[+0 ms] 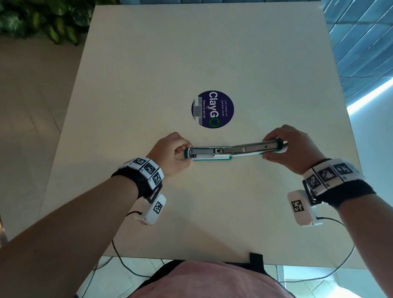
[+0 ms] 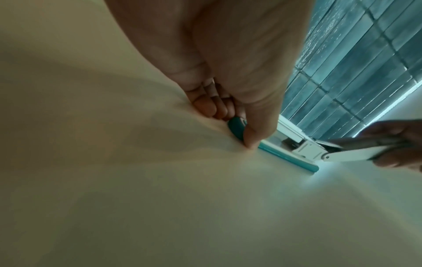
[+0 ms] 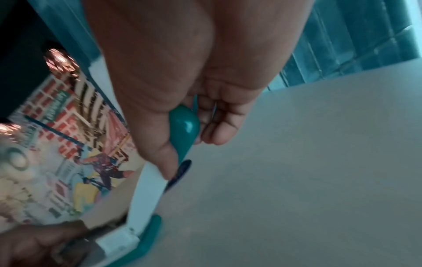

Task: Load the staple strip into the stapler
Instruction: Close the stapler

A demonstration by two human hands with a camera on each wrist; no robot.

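Your stapler [image 1: 234,150] is teal and white and lies swung fully open, stretched flat in one long line just on your side of the round blue sticker [image 1: 212,109], close to it but not touching. The teal base with its open metal channel forms the left half, and the white, teal-tipped top arm [image 3: 146,195] extends to the right. Inside the channel you see bare metal rails; whether a staple strip sits there cannot be told.
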